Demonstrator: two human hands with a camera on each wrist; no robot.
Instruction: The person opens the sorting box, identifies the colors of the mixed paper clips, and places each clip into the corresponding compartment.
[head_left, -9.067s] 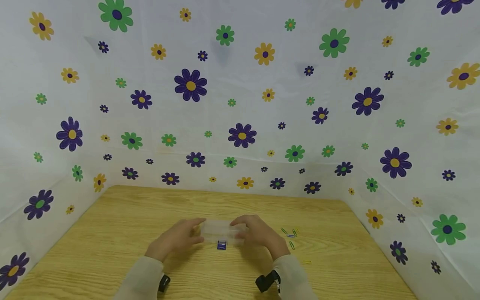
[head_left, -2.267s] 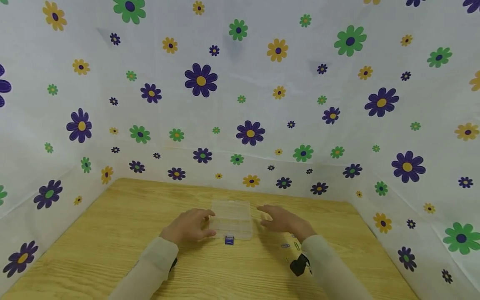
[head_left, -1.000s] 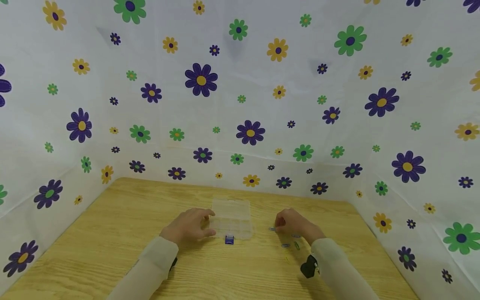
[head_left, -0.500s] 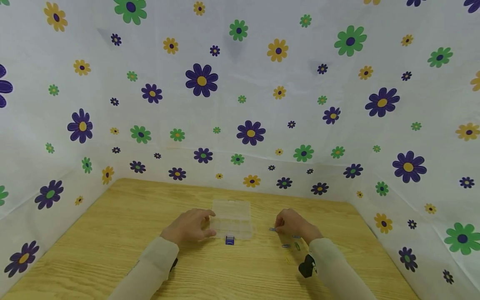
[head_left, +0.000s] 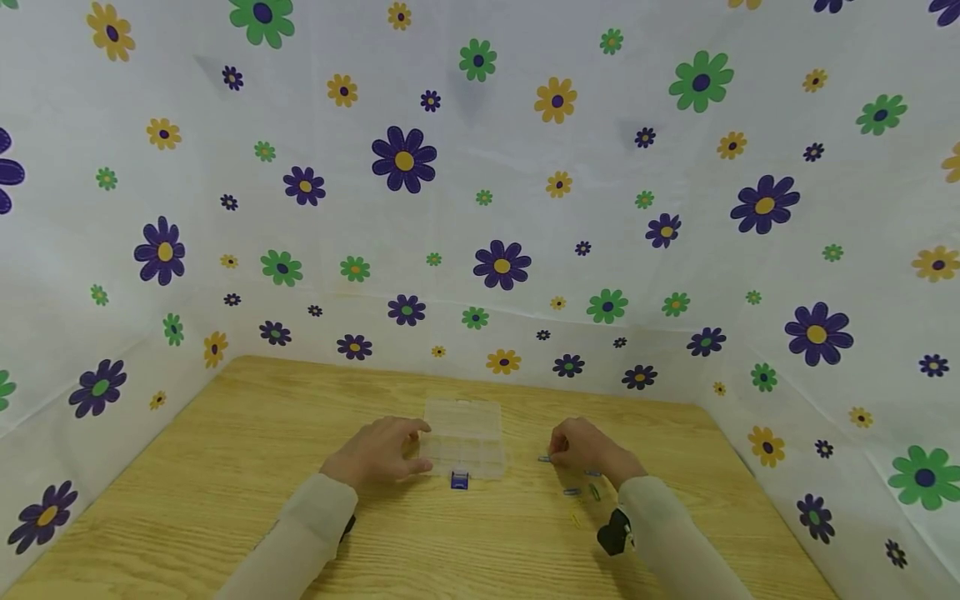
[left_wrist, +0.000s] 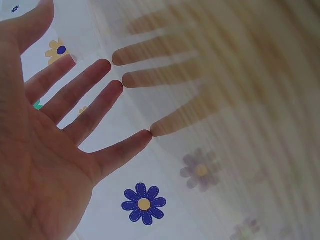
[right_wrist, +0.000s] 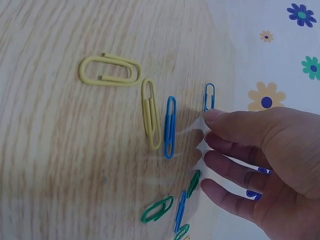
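A clear plastic compartment box (head_left: 461, 421) lies with its lid folded back and its blue latch (head_left: 460, 480) facing me. At its left side rests my left hand (head_left: 378, 450), thumb and fingers spread round the edge without gripping. The left wrist view shows its fingers (left_wrist: 95, 90) extended, tips against a glossy, reflecting surface. To the right of the box, my right hand (head_left: 585, 446) pinches one end of a blue paper clip (right_wrist: 209, 85) at the tabletop. Its thumb (right_wrist: 235, 122) covers that end; the other fingers are loosely bent.
Several loose clips lie by the right hand, among them a yellow paper clip (right_wrist: 151, 117), another blue paper clip (right_wrist: 170, 127) and a green paper clip (right_wrist: 157, 209). The wooden table (head_left: 247, 467) is enclosed by a flowered white sheet (head_left: 315, 225).
Both hands were at the box 9.1 s ago; its lid is now folded back. The right hand has moved right from beside the box and pinched the blue paper clip. Little moves in the last second.
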